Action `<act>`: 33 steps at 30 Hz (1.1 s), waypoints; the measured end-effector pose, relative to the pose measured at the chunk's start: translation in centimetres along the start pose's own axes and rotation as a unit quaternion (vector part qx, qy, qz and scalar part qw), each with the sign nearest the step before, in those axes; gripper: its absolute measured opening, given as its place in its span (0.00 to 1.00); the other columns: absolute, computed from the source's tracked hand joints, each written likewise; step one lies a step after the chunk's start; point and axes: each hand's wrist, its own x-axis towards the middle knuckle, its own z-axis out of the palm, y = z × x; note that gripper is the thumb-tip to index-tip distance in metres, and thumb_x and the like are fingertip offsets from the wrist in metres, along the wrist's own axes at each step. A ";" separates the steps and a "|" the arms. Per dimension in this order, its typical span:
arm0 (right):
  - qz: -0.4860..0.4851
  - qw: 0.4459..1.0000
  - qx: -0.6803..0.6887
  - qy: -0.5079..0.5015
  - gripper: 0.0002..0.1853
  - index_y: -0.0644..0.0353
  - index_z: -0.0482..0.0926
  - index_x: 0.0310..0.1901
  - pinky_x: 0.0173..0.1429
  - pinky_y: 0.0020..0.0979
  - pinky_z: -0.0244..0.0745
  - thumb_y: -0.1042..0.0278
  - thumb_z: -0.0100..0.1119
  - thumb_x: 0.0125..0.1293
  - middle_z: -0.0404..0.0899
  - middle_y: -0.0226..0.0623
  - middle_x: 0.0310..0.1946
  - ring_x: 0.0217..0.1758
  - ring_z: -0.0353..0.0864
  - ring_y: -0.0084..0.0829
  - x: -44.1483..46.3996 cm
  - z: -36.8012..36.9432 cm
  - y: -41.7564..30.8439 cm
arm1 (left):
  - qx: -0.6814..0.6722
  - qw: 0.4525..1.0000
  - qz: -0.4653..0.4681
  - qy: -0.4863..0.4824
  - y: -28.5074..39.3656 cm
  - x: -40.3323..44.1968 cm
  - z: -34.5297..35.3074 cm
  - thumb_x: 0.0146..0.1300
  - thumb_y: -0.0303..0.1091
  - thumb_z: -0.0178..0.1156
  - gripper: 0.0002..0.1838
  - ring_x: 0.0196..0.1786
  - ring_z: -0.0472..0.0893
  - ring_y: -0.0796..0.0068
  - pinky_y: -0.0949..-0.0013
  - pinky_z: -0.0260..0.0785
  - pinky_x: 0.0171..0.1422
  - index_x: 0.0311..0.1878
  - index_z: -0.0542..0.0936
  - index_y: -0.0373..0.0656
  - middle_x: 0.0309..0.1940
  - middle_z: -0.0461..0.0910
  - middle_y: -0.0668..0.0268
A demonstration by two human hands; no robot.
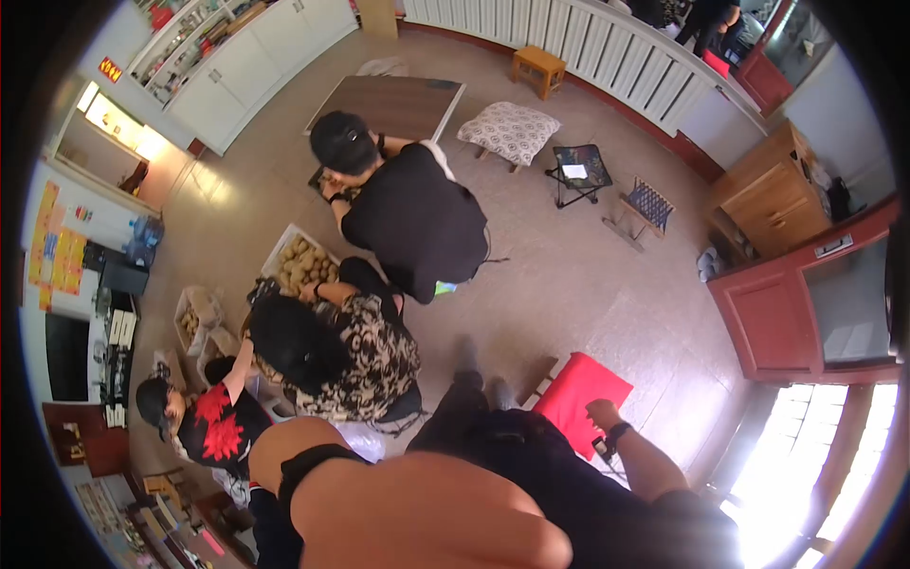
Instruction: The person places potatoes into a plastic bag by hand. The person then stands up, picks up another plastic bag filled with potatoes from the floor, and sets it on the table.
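My left hand (427, 507) is raised very close to the camera and fills the bottom of the view. A black band (318, 462) circles its wrist; the fingers are not visible, so I cannot tell what they touch. My right hand (604, 414) is closed in a loose fist with nothing visible in it. It hangs above or beside a low seat with a red cover (588, 389); I cannot tell whether they touch. A dark band (618, 431) is on the right wrist, and a small black object (603, 448) shows near it.
Ahead to the left, several people in black caps crouch around a crate of potatoes (305, 261). More boxes (197, 318) stand beyond. A low table (389, 106), a patterned cushioned stool (509, 128), a folding stool (580, 174) and a wooden stool (538, 71) stand on the floor.
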 end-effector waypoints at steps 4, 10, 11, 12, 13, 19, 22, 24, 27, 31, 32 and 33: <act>0.178 0.946 0.269 0.015 0.13 0.63 0.83 0.36 0.26 0.33 0.77 0.62 0.54 0.63 0.83 0.38 0.26 0.21 0.80 0.28 0.9 -2.5 -6.4 | 0.174 0.981 0.077 -0.041 -8.6 -4.6 -4.9 0.57 0.33 0.60 0.07 0.33 0.82 0.62 0.65 0.76 0.36 0.35 0.81 0.40 0.31 0.83 0.59; 0.189 0.913 0.350 0.088 0.15 0.64 0.83 0.43 0.25 0.31 0.78 0.60 0.55 0.66 0.84 0.38 0.29 0.22 0.82 0.29 3.4 -9.9 -10.8 | -0.132 0.750 -0.608 0.224 -26.7 -17.2 -5.8 0.73 0.35 0.54 0.11 0.37 0.80 0.78 0.73 0.76 0.43 0.51 0.78 0.38 0.38 0.81 0.65; 0.198 0.909 0.355 0.091 0.15 0.64 0.83 0.43 0.25 0.31 0.78 0.60 0.55 0.66 0.84 0.38 0.29 0.22 0.82 0.29 3.3 -10.5 -11.4 | -0.099 0.717 -0.657 0.211 -28.9 -20.5 -5.7 0.73 0.36 0.55 0.11 0.36 0.80 0.79 0.74 0.76 0.40 0.50 0.78 0.39 0.38 0.81 0.66; 0.201 0.905 0.361 0.102 0.15 0.63 0.83 0.43 0.25 0.31 0.78 0.60 0.54 0.66 0.84 0.38 0.29 0.22 0.82 0.29 3.5 -11.3 -11.6 | -0.079 0.707 -0.678 0.185 -30.9 -24.0 -5.6 0.72 0.37 0.55 0.11 0.34 0.80 0.79 0.75 0.76 0.38 0.49 0.79 0.40 0.37 0.81 0.66; 0.200 0.902 0.364 0.115 0.15 0.63 0.83 0.42 0.25 0.30 0.78 0.60 0.54 0.66 0.84 0.38 0.29 0.22 0.82 0.29 4.2 -12.4 -11.4 | -0.058 0.699 -0.695 0.161 -32.8 -27.5 -5.6 0.71 0.37 0.56 0.12 0.32 0.80 0.80 0.75 0.75 0.36 0.48 0.79 0.40 0.36 0.81 0.66; 0.119 0.980 0.157 0.037 0.12 0.61 0.83 0.39 0.29 0.31 0.81 0.65 0.51 0.65 0.83 0.38 0.31 0.25 0.85 0.31 6.8 -14.7 -5.6 | -0.019 0.563 -0.819 0.111 -38.8 -36.0 -5.9 0.67 0.39 0.56 0.12 0.26 0.80 0.74 0.70 0.73 0.26 0.42 0.79 0.39 0.30 0.80 0.63; 0.118 0.986 0.117 -0.011 0.08 0.59 0.83 0.34 0.34 0.35 0.83 0.72 0.53 0.60 0.84 0.38 0.33 0.29 0.86 0.35 9.3 -17.2 -3.0 | -0.085 0.428 -0.875 0.210 -40.7 -40.6 -7.3 0.65 0.38 0.55 0.11 0.27 0.81 0.66 0.64 0.76 0.28 0.41 0.77 0.40 0.31 0.79 0.60; -0.051 0.995 -0.080 0.032 0.07 0.57 0.83 0.33 0.34 0.36 0.83 0.68 0.55 0.59 0.84 0.37 0.31 0.31 0.86 0.36 11.8 -19.7 -0.1 | 0.006 0.565 -0.822 0.066 -42.6 -42.7 -7.5 0.65 0.40 0.54 0.12 0.28 0.81 0.63 0.62 0.76 0.29 0.42 0.76 0.41 0.33 0.79 0.59; 0.108 0.992 0.058 -0.039 0.12 0.58 0.82 0.31 0.30 0.35 0.81 0.63 0.52 0.64 0.85 0.36 0.27 0.29 0.86 0.34 16.6 -26.1 2.7 | 0.005 0.357 -0.904 0.234 -45.7 -36.8 -6.9 0.65 0.40 0.54 0.14 0.32 0.82 0.64 0.61 0.77 0.31 0.45 0.77 0.40 0.35 0.79 0.59; 0.183 0.934 0.301 0.062 0.15 0.62 0.82 0.32 0.26 0.31 0.78 0.62 0.50 0.64 0.84 0.36 0.25 0.23 0.82 0.28 22.2 -37.5 4.6 | 0.011 0.474 -0.851 0.226 -51.8 -30.5 -5.4 0.66 0.39 0.56 0.15 0.36 0.83 0.69 0.66 0.76 0.36 0.48 0.79 0.38 0.37 0.82 0.60; 0.204 0.911 0.341 0.107 0.15 0.63 0.82 0.33 0.26 0.30 0.77 0.60 0.51 0.64 0.83 0.37 0.25 0.22 0.82 0.27 23.3 -40.9 4.1 | 0.011 0.471 -0.853 0.225 -52.9 -30.4 -5.0 0.66 0.39 0.56 0.15 0.36 0.83 0.69 0.66 0.76 0.36 0.48 0.79 0.38 0.37 0.82 0.60; 0.213 0.908 0.334 0.133 0.15 0.63 0.83 0.34 0.25 0.30 0.76 0.59 0.53 0.63 0.83 0.38 0.25 0.22 0.81 0.27 24.4 -43.9 3.6 | 0.011 0.495 -0.836 0.236 -54.5 -30.5 -4.7 0.65 0.38 0.57 0.15 0.36 0.83 0.70 0.67 0.76 0.36 0.46 0.80 0.37 0.36 0.82 0.61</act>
